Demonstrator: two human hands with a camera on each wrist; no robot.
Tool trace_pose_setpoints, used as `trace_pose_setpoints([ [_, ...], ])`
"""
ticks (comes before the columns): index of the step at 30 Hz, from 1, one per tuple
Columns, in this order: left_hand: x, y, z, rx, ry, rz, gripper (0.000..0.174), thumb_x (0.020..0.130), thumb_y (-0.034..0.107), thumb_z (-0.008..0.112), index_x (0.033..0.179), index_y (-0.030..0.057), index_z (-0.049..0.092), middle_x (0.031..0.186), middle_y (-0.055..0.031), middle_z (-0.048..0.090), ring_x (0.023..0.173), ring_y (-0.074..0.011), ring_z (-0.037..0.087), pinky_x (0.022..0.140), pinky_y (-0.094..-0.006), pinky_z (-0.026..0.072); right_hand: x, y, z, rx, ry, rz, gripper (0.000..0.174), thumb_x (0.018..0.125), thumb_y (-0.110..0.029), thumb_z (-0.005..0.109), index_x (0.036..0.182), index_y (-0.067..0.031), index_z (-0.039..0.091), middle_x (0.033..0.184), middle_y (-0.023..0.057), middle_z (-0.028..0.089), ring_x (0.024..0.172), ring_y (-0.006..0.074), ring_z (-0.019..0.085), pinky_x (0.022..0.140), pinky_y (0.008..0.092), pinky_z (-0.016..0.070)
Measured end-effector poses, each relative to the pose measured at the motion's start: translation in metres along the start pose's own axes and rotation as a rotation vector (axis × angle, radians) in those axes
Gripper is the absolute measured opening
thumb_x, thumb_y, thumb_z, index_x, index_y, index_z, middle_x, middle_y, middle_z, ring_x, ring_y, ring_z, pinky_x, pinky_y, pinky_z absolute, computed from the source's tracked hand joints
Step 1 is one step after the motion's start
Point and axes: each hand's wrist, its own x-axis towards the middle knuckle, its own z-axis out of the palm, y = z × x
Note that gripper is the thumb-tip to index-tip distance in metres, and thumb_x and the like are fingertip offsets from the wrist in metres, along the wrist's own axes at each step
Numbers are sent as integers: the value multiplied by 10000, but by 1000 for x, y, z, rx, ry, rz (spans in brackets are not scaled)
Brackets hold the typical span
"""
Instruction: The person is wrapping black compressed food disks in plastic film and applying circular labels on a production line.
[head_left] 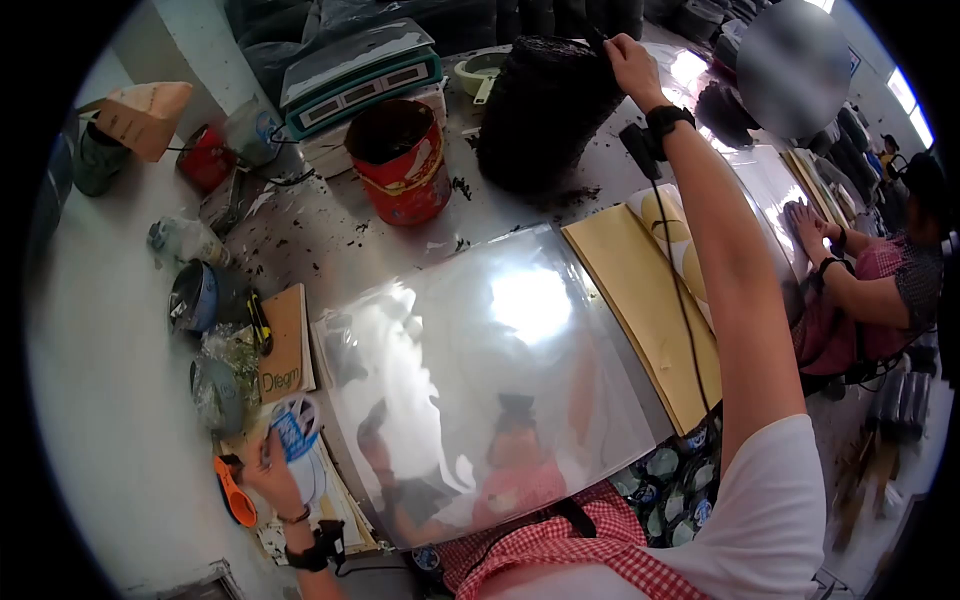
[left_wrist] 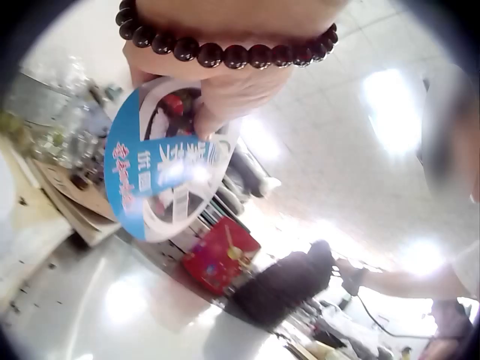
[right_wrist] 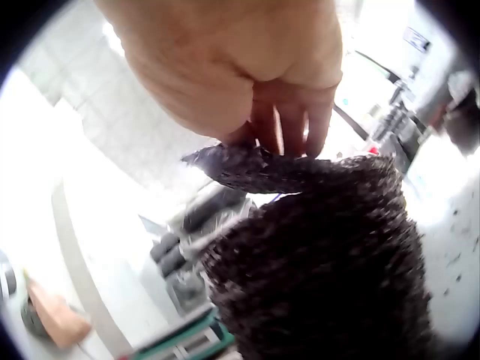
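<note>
In left wrist view only, readable label point(left_wrist: 166, 165)

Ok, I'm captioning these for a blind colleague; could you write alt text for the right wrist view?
A right hand holds the edge of a dark, rough-textured top layer, with a gap showing between part of it and the tall dark stack below. Part of a green scale shows at the bottom edge.

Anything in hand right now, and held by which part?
Left hand: a round blue-and-white label, pinched near its edge. Right hand: the top dark seaweed sheets, held by their edge.
</note>
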Motion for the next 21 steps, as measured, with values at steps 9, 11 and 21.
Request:
trace_pose_setpoints([
  [9, -109, 42, 179, 393, -686, 742, 475, 902, 191, 528, 1346, 32, 471, 1442, -161, 409, 1327, -314, 398, 1058, -516, 312, -32, -17, 3, -420, -212, -503, 284, 890, -38, 468, 1169, -86, 494, 999, 169, 632, 914, 352, 638, 744, 440, 525],
  [11, -108, 54, 166, 332, -683, 643, 489, 862, 178, 580, 1309, -2, 494, 1437, -205, 399, 1322, -353, 388, 1036, -524, 318, -19, -11, 4, -385, -170, -524, 333, 886, -97, 509, 1216, -84, 470, 1032, 183, 617, 946, 356, 627, 782, 445, 517],
  [21, -178, 54, -56, -54, -1358, -264, 307, 836, 243, 704, 1069, 51, 653, 1031, -122, 643, 971, -272, 618, 838, -343, 494, -26, -3, -47, -180, 541, -238, 881, 711, -413, 789, 1344, 18, 354, 1325, 284, 431, 1182, 429, 450, 976, 498, 399],
])
